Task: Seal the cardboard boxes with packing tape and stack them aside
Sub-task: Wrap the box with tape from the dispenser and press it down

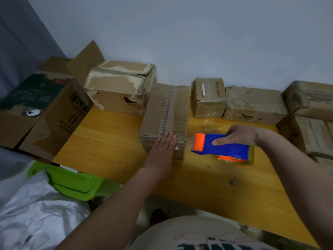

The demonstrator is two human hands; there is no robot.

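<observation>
Brown cardboard, long narrow box [166,114] lying lengthwise on the yellow wooden table [108,141], near end toward the person, far end at the wall. Worn strip down its top. Left hand [160,156] flat, fingers straight and together, pressing the near end of the box at the top edge; it grips nothing. Right hand [241,135] just right of the box, fingers curled round a blue tape dispenser [221,146], thumb along its side. Dispenser's orange roller end points at the box's near right corner, very close; contact not clear. A thin clear strip seems to run between them. Tape roll [234,158] sits under the handle. More boxes line the wall: a torn one [120,83] left, a small one [209,97] right.
</observation>
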